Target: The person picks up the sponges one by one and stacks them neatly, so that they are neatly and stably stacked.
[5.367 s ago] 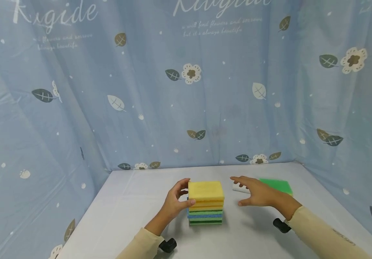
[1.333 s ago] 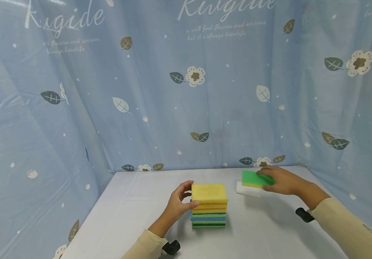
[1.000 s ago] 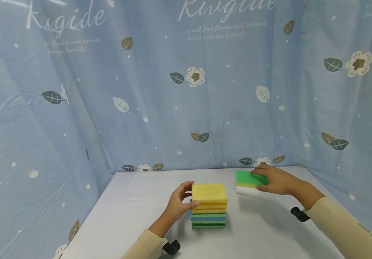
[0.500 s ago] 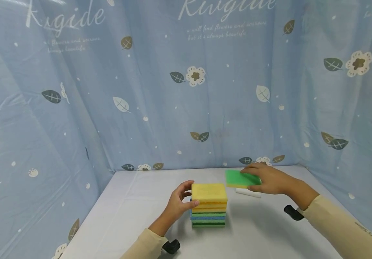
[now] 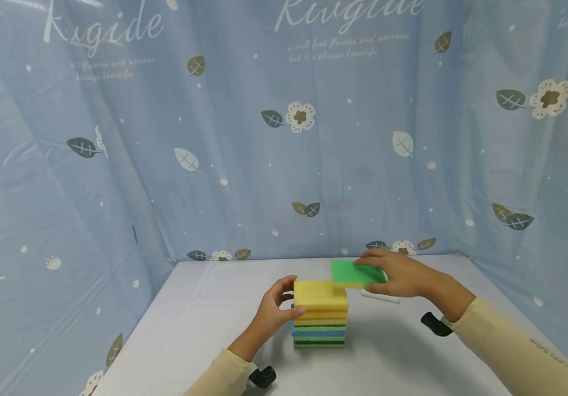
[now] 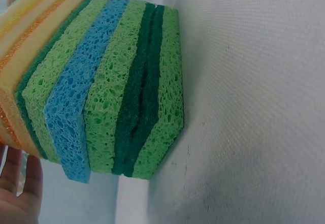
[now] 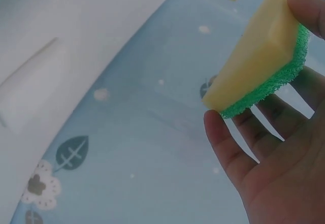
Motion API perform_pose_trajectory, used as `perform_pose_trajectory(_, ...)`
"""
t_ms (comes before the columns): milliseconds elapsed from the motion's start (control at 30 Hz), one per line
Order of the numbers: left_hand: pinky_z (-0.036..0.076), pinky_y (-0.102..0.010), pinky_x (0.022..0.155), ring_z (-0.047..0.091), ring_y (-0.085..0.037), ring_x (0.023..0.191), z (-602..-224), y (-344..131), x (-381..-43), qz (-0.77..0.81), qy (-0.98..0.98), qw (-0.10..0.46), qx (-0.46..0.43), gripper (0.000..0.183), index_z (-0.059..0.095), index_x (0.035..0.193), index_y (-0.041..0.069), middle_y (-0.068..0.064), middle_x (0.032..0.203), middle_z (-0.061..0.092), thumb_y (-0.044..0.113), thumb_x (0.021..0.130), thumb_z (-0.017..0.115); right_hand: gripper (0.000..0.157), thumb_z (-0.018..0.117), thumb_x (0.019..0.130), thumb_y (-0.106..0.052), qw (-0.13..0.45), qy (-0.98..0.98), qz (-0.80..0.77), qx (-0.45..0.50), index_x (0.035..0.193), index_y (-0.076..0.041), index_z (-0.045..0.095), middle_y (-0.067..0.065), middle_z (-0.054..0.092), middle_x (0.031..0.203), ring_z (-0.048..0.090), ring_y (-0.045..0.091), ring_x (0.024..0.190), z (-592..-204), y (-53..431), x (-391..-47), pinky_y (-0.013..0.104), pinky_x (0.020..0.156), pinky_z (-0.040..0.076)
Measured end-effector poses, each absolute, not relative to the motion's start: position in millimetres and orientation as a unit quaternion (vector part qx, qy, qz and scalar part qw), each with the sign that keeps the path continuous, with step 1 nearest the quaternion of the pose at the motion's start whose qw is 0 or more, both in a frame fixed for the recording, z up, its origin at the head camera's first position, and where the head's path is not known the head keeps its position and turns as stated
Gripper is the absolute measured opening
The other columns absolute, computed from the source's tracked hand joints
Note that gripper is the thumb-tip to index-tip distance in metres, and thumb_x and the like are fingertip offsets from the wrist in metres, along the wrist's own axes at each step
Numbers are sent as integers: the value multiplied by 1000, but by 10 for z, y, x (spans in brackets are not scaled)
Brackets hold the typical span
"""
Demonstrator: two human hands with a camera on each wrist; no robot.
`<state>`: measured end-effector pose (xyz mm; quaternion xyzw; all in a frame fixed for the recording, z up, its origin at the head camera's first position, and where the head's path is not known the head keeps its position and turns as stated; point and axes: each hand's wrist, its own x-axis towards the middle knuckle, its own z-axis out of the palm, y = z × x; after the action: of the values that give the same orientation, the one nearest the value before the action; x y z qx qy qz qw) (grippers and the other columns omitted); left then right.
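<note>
A stack of sponges (image 5: 319,330) stands on the table, yellow on top with green and blue layers lower down. The left wrist view shows a blue sponge (image 6: 71,127) jutting slightly from between the green ones. My left hand (image 5: 271,311) holds the upper part of this stack from its left side, thumb at the front and fingers behind. In my right hand (image 5: 402,273) is a green-and-yellow sponge (image 5: 349,273), green side up, pinched at its right end. Its left end overlaps the stack's back right corner in the head view; in the right wrist view the sponge (image 7: 254,66) is in the air.
A white flat block (image 5: 380,297) lies on the table behind and right of the stack, partly covered by the right hand and sponge. The white tabletop (image 5: 204,319) ends at a blue patterned curtain (image 5: 224,198) at the back and sides.
My right hand first reached out without a sponge, then took the green-and-yellow one at the right and has carried it left to the stack's edge. The left hand stays on the stack.
</note>
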<state>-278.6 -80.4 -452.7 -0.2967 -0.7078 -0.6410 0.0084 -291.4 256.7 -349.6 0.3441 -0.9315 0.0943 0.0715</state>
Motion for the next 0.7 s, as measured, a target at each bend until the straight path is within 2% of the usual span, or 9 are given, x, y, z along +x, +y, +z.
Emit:
perform_pose_trajectory(167,41,-49,101,49,-36,118,-4692,-809,-2898,-646,-704,19,-294,71,41,144,6,-13,131,52,9,83,76,57,63,89,-54,64,-925,106,358,136,-22,57,2,49,137,44,31,128,-3511,2456,-2910,56,97,41)
perform_pose_trajectory(300,37,-56,102,48,-37,119,-4723,-815,-2915,-652,-691,30,-310,69,43,143,9,-12,129,53,12,83,77,56,62,90,-53,63,-917,115,377,136,-22,57,0,50,136,47,27,125,-3524,2381,-2901,52,97,43)
perform_pose_trajectory(400,37,-57,101,49,-38,118,-4729,-820,-2921,-652,-685,36,-322,68,44,142,10,-12,128,54,15,83,77,56,62,90,-53,65,-912,118,389,136,-21,57,0,50,136,48,25,124,-3534,2331,-2887,51,96,44)
perform_pose_trajectory(600,42,-49,100,50,-36,116,-4697,-818,-2920,-641,-691,50,-330,66,44,142,5,-16,127,54,12,84,75,56,63,90,-52,73,-909,119,392,135,-21,58,0,50,136,48,25,123,-3539,2242,-2873,49,96,45)
perform_pose_trajectory(700,41,-53,100,49,-40,116,-4682,-814,-2917,-639,-694,51,-329,66,43,141,1,-21,127,53,7,84,74,55,64,89,-51,71,-909,119,394,134,-20,59,-1,50,135,48,25,123,-3544,2201,-2875,49,96,45)
